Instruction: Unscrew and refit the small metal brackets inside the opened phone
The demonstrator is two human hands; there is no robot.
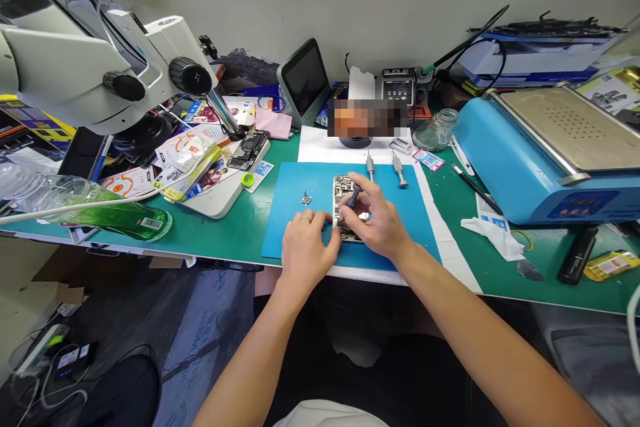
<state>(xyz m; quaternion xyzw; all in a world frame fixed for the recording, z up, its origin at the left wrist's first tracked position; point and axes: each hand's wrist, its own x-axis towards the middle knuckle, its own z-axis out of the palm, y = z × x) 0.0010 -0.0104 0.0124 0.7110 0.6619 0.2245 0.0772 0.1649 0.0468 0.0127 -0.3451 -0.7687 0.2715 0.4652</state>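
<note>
An opened phone point(342, 195) with bare internals lies on a blue work mat point(300, 187). My right hand point(376, 219) is closed around a small grey screwdriver point(355, 197), whose tip rests on the phone's insides. My left hand point(306, 245), a ring on one finger, rests on the mat with its fingers curled against the phone's lower left edge. A small loose part point(306, 199) lies on the mat left of the phone. Two more grey screwdrivers point(399, 172) lie at the mat's far edge.
A white microscope point(100, 67) overhangs the left side above a green bottle point(107, 217). A blue heating machine point(545, 147) fills the right. A small screen point(305, 80), a soldering station point(397, 87), a glass jar point(439, 128), tweezers point(475, 188) and tissue point(493, 233) lie on the green table point(220, 233).
</note>
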